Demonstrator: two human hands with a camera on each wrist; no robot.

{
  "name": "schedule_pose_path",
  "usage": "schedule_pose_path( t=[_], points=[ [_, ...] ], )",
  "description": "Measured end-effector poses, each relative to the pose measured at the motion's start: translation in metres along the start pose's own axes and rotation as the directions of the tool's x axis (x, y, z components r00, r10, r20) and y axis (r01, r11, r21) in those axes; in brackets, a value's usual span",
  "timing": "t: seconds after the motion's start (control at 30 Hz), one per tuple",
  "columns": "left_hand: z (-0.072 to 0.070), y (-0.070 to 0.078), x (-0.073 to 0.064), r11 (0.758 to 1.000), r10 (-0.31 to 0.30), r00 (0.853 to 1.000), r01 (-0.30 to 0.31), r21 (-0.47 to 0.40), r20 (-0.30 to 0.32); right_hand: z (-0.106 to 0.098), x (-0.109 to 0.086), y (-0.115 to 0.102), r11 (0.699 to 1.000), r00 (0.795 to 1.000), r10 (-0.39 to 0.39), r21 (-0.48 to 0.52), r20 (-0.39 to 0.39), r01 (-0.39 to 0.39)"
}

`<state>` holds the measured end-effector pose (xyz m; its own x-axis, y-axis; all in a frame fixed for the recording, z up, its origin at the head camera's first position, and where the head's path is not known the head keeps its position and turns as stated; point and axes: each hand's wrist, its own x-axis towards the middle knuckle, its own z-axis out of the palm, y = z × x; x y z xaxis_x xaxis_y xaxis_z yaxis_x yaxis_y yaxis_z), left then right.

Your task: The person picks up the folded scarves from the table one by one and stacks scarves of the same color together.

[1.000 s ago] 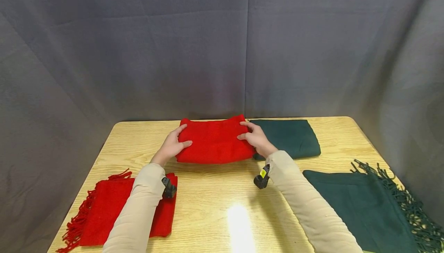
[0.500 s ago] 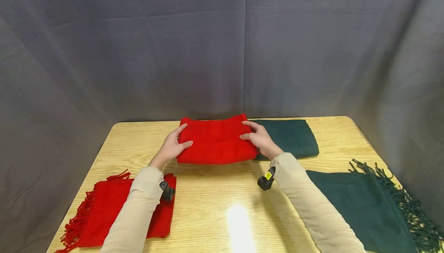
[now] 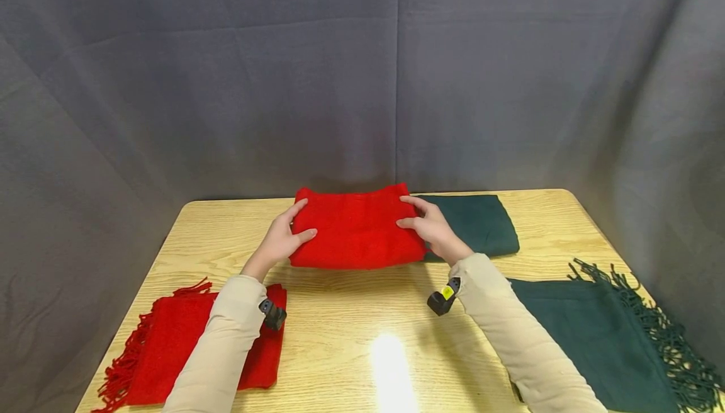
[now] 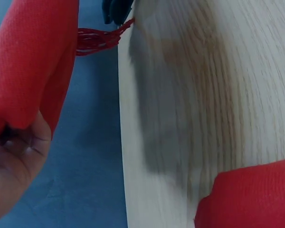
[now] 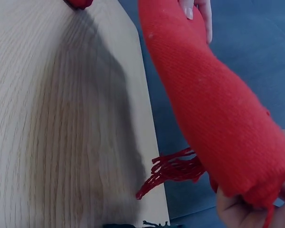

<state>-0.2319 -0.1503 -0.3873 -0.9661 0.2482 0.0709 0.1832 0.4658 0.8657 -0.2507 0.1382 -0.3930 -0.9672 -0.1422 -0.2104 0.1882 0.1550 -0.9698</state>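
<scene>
A folded red scarf (image 3: pixel 357 230) is held up over the back of the table, stretched between both hands. My left hand (image 3: pixel 279 237) grips its left end, thumb on the near face; in the left wrist view the fingers curl under the scarf (image 4: pixel 26 61). My right hand (image 3: pixel 435 229) grips the right end, thumb and finger on its face. A bit of red fringe (image 5: pixel 175 168) hangs from the underside near the right hand in the right wrist view. The held scarf's right end overlaps a folded dark green scarf (image 3: pixel 478 224) in the head view.
A second red fringed scarf (image 3: pixel 170 344) lies folded at the front left, partly under the left sleeve in view. Another dark green fringed scarf (image 3: pixel 600 344) lies at the front right. Grey curtains (image 3: pixel 317 85) hang behind and beside the wooden table (image 3: pixel 334 337).
My right hand has moved a little to the right, and the held red scarf is drawn slightly wider. My left hand has barely moved. The scarves on the table lie as before.
</scene>
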Motion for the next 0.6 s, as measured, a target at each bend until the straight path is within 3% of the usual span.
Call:
schedule_pose_path(
  t=[0.17,0.6],
  points=[
    [0.0,-0.021,0.008,1.0,0.026,1.0,-0.027,-0.013,-0.008,0.0,-0.006,-0.003,1.0,1.0,-0.014,0.009,0.005,0.014],
    [0.0,-0.013,0.0,0.997,0.066,0.998,-0.066,-0.041,-0.013,-0.004,-0.016,-0.007,0.999,0.999,-0.049,-0.002,0.005,0.049]
  ],
)
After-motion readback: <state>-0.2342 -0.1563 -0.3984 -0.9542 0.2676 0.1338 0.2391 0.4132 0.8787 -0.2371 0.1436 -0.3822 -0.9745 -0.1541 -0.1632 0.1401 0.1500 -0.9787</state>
